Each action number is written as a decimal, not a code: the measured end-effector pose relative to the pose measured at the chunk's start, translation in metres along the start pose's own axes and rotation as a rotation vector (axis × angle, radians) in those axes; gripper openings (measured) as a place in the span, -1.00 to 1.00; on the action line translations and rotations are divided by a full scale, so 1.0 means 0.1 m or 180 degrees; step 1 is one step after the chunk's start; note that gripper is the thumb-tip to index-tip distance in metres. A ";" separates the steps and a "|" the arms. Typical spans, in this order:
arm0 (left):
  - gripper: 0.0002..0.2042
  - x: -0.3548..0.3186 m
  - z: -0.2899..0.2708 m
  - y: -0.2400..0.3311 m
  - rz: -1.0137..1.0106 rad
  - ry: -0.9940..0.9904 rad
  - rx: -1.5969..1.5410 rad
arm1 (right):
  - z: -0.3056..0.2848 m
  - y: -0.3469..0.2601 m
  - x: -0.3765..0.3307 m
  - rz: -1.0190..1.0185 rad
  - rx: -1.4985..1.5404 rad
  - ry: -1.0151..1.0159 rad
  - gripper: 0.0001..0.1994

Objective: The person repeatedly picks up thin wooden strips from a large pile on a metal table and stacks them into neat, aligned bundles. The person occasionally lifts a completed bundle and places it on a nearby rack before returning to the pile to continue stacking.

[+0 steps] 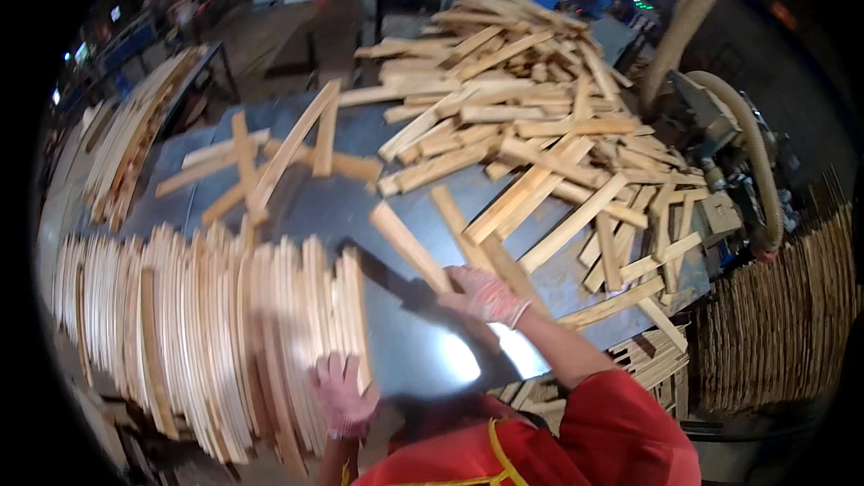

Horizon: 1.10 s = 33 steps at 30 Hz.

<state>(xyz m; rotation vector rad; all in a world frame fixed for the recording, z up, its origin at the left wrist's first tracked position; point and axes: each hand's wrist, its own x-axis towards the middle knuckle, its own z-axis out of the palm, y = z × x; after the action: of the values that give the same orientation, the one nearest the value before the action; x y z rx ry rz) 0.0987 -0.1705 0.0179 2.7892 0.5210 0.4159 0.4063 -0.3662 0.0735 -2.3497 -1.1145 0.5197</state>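
My left hand (342, 393), in a thin glove, presses against the near end of a row of curved wooden slats (216, 333) standing on edge along the left of the metal table (423, 351). My right hand (486, 295), also gloved, reaches across the table and grips a flat wooden slat (409, 247) that lies on the sheet metal. Beside it lie two more loose slats (463, 225). A big heap of short wooden slats (531, 117) covers the far right of the table.
A few longer curved slats (270, 157) lie scattered at the table's middle left. Another stack of curved slats (126, 144) stands at far left. A machine with flexible hoses (747, 153) stands right. Stacked thin strips (792, 324) fill the lower right.
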 end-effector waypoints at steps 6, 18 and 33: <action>-0.29 -0.16 0.37 -0.26 0.0126 0.0292 0.0248 | 0.88 -0.32 0.25 0.1168 0.1303 0.0210 -0.27; -0.14 -0.17 0.46 0.02 -0.0376 -0.0605 0.0734 | 0.37 0.20 0.08 0.1049 -0.0993 0.0440 -0.38; -0.15 -0.11 0.43 0.08 -0.0297 -0.0626 0.0471 | 0.98 0.26 -0.57 0.1131 -0.1009 0.0668 -0.43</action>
<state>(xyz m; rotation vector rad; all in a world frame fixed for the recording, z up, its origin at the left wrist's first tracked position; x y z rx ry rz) 0.1049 -0.1911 -0.0216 2.8896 0.6559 0.0842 0.3370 -0.4000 -0.0137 -2.8240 -0.7286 0.2152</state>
